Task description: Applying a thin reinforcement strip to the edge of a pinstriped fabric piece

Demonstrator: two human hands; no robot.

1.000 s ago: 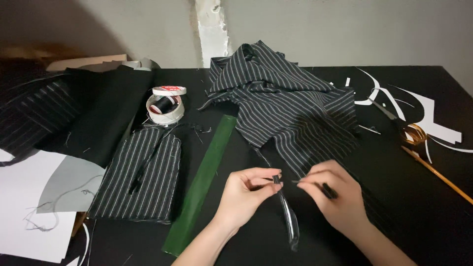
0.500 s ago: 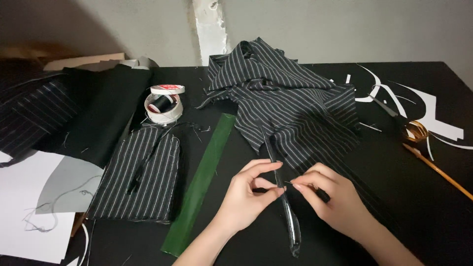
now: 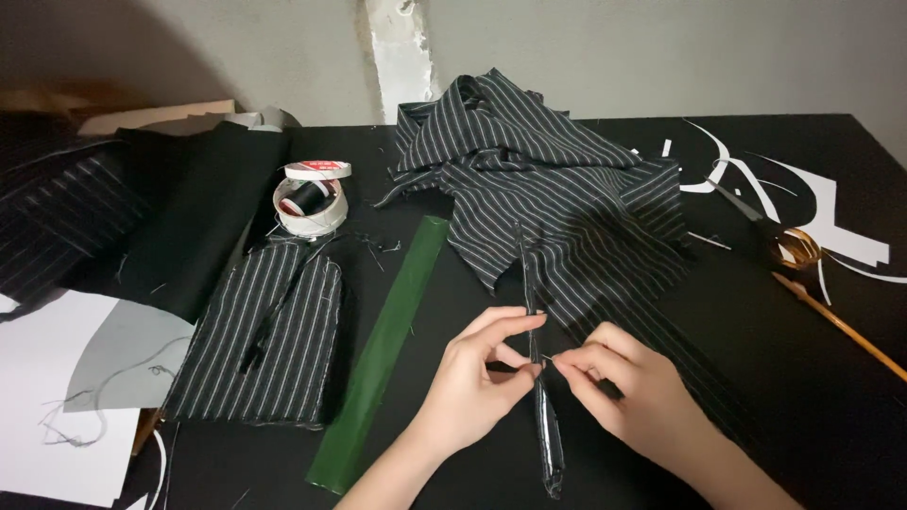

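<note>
The left hand and right hand pinch a narrow black strip between fingertips, just right of the green ruler. Beyond the ruler's far end lies heaped striped fabric; left of it, a round white thread container. Bare black table stays open rightward.

Light: dim, soft, from above | Shadows: deep at 9 to 11 o'clock over the wall; soft ones under both hands | Glare: faint sheen on green strip and white paper at 8 o'clock | Focus: centre sharp, mild softness and noise toward edges | Distortion: slight wide-angle bowing.
</note>
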